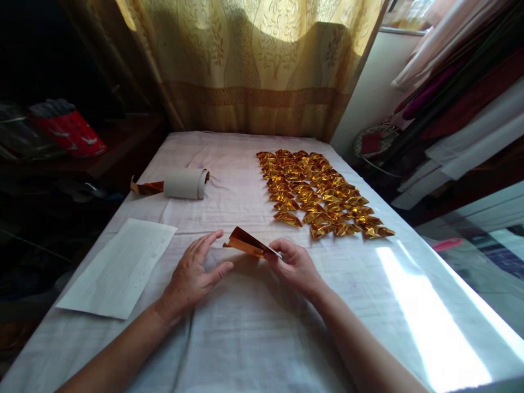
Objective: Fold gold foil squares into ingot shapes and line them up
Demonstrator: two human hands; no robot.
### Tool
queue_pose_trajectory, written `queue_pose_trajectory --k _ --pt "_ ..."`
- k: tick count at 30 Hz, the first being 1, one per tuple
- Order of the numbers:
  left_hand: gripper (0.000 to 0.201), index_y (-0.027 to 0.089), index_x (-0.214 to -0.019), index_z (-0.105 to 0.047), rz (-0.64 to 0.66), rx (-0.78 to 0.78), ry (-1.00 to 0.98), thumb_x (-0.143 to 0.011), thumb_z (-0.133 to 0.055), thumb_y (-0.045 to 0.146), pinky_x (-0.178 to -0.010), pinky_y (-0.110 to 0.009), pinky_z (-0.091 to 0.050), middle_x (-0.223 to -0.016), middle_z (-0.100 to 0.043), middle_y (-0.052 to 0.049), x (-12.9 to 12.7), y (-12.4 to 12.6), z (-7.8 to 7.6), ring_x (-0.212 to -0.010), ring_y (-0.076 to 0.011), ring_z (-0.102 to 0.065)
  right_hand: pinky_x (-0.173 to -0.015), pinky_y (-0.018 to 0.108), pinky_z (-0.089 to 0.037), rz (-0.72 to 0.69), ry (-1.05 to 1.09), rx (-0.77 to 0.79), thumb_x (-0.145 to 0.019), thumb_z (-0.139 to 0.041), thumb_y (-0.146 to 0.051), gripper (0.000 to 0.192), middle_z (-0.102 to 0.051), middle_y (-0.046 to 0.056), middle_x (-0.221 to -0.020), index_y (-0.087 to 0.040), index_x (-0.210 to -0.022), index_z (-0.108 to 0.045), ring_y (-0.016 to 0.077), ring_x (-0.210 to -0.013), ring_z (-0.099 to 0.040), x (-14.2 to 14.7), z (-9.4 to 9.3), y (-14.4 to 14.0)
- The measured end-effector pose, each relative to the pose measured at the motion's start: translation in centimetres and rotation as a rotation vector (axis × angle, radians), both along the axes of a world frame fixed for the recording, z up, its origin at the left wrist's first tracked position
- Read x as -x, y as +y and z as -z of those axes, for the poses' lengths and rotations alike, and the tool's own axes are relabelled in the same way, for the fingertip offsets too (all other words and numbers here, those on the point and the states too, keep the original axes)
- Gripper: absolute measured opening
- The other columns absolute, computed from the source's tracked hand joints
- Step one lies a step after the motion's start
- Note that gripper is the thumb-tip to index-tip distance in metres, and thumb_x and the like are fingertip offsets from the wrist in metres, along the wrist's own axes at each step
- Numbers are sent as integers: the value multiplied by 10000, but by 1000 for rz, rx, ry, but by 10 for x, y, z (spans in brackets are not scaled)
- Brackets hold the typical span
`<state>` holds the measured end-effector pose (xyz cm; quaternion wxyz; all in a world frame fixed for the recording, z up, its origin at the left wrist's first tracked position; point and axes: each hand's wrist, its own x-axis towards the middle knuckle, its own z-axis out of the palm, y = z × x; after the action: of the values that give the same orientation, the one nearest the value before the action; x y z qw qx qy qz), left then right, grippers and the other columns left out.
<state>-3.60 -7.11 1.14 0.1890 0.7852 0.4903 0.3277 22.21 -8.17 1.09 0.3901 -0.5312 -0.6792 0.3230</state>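
Backed a cloth-covered counter [237, 155] with a gold patterned curtain [254, 71], and lit its right side with a bright strip of sunlight [429, 322]. Showed, toward the far right of the counter, close rows of shiny folded gold pieces [286, 205]; toward the far left, a pale roll [183, 183] with copper-coloured foil [148, 189] sticking out at its left end; nearer on the left, a flat white printed sheet [120, 267]. Held a bent copper-gold foil sheet [246, 241] at the centre, raised over the counter, with the grip of the right hand [298, 266] pinching its right end between thumb and fingers. Placed the left hand [194, 273] just beside the other end, not touching, with thumb and fingers spread and nothing between them. Called, as a judgement, for a light, steady pinch to hold the layers lined up, and for left fingertips to meet only the edges, for fear of pressing a stray, lasting crease into such thin-looking foil.
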Motion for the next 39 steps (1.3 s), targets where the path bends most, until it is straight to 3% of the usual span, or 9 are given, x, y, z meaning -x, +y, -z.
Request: queue_pose_trajectory --k 3,7,15,21,24,27,30,34,39 --pt "619 213 -1388 -486 28 202 -154 -862 -623 509 -1056 -421 -468 -1317 -633 -99 -11 2 -15 -1227 -256 -590 -628 249 -493 -17 170 127 -835 -606 -350 168 -675 -7 -706 -204 -757 -634 148 -665 -619 0 -9 -1" --pt "585 198 -1402 -471 39 422 -364 -880 -591 433 -866 -340 -560 -1055 -714 -65 -26 2 -25 -983 -209 -687 -601 235 -485 -53 261 183 -809 -634 -341 145 -649 -22 -686 -198 -804 -659 132 -635 -590 -2 -15 0" --pt "591 176 -1358 -510 -15 463 -468 -847 -609 454 -795 -318 -555 -997 -696 -56 -36 11 -17 -881 -189 -679 -603 235 -475 -36 134 116 -817 -605 -281 97 -648 -24 -694 -207 -835 -666 130 -638 -582 4 -16 -7" --pt "761 169 -1431 -457 80 649 -388 -761 -702 434 -598 -248 -492 -781 -673 -5 -30 44 -33 -677 -164 -638 -781 320 -560 -272 121 130 -919 -560 -336 346 -728 70 -1090 -229 -1245 -602 205 -973 -685 -16 -31 -6" --pt "929 172 -1516 -329 305 905 -276 -718 -746 400 -553 -227 -452 -764 -671 8 -25 66 -43 -629 -152 -615 -912 393 -544 -193 -34 -118 -948 -501 -256 385 -677 91 -1232 -259 -1329 -557 210 -1088 -657 -26 -32 3" --pt "929 209 -1515 -346 513 977 -131 -698 -761 365 -504 -185 -391 -647 -609 71 -27 82 -50 -544 -114 -549 -1058 496 -436 -145 -378 -420 -884 -565 -153 487 -503 115 -1458 -276 -1354 -553 263 -1329 -479 -22 -31 11" --pt "798 236 -1405 -522 650 932 -38 -658 -778 348 -472 -185 -378 -610 -611 79 -37 93 -56 -503 -113 -523 -1073 496 -390 -175 -601 -591 -906 -603 -171 358 -484 94 -1481 -308 -1235 -645 276 -1368 -427 -9 -30 14" --pt "584 254 -1269 -641 786 681 44 -700 -737 343 -638 -219 -478 -741 -695 52 -55 99 -58 -664 -153 -623 -1041 380 -382 -242 -675 -795 -980 -537 -196 198 -659 16 -1291 -287 -990 -713 188 -1242 -541 0 -26 14" --pt "595 252 -1355 -564 556 113 333 -777 -691 301 -1019 -399 -405 -1169 -702 -61 -64 91 -43 -1105 -249 -619 -949 347 -403 -220 -748 -715 -977 -491 -163 240 -739 8 -1091 -232 -840 -676 168 -1000 -628 -1 -8 8"
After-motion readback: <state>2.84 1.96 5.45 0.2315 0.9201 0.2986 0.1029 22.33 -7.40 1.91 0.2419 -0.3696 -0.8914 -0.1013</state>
